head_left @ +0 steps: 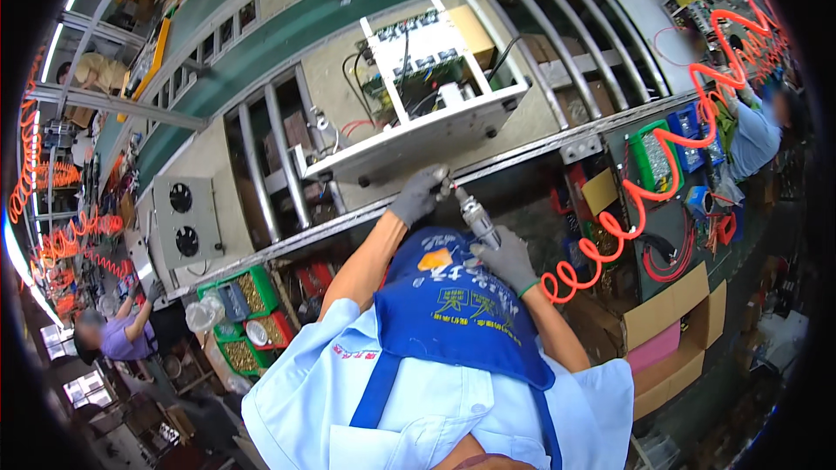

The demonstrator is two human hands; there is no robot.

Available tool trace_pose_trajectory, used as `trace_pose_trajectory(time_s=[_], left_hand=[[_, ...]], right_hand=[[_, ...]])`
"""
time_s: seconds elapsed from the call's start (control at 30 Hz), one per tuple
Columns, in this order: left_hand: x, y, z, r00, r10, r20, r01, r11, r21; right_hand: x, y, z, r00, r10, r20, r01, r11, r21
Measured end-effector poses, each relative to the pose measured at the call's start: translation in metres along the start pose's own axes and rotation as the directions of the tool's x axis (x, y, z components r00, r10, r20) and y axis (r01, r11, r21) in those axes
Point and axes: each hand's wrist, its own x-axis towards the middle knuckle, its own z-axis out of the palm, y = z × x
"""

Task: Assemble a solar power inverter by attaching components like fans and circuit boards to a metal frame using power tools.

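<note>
My right hand, in a grey glove, is closed round a silver air screwdriver whose tip points up and to the left. My left hand, gloved too, has its fingers pinched close to the screwdriver's tip; whatever they hold is too small to make out. Just beyond both hands, a white metal chassis sits on the conveyor line, carrying green circuit boards and black cables. Both hands are on my side of the line's edge, in front of my blue apron.
A coiled orange air hose runs from beside my right hand to the upper right. Green bins of small fasteners stand left, a green bin right. An open carton is at lower right. A panel with two fans stands left; people work nearby.
</note>
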Motion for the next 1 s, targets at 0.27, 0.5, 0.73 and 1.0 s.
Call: trace_pose_trajectory(time_s=[0.27, 0.5, 0.73, 1.0], left_hand=[[-0.024, 0.033, 0.0, 0.97, -0.14, -0.201, 0.166, 0.979, 0.117], [-0.057, 0.106, 0.052, 0.778, 0.622, 0.082, -0.242, 0.177, 0.954], [-0.024, 0.178, 0.045, 0.747, 0.66, 0.085, -0.012, -0.114, 0.993], [-0.021, 0.163, 0.042, 0.829, 0.551, 0.094, 0.069, -0.267, 0.961]], right_hand=[[0.015, -0.009, 0.013, 0.99, 0.023, 0.139, -0.046, 0.985, 0.166], [0.052, -0.019, 0.058, 0.998, 0.067, 0.019, -0.069, 0.987, 0.146], [0.056, -0.036, 0.067, 0.997, 0.069, -0.026, -0.063, 0.978, 0.197], [0.061, -0.038, 0.079, 0.993, 0.097, -0.06, -0.084, 0.979, 0.186]])
